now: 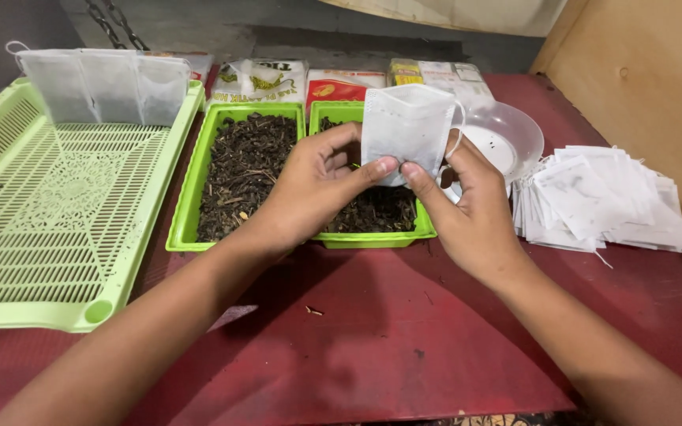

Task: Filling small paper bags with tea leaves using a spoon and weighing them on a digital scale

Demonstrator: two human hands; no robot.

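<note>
A small white filter bag (408, 130) is held upright between both hands above the right green tray (372, 237) of dark dried leaves. My left hand (313, 185) pinches its lower left edge with thumb and fingers. My right hand (467, 209) grips its lower right edge, and the bag's drawstring loops by that hand. A second green tray (191, 197) of dark leaves sits just to the left.
A large light-green slotted tray (57, 213) at the left holds filled white bags (108, 83) leaning at its far end. A clear plastic bowl (507, 134) and a pile of empty white bags (601, 197) lie to the right. Packets (341, 79) line the back of the red table (372, 339).
</note>
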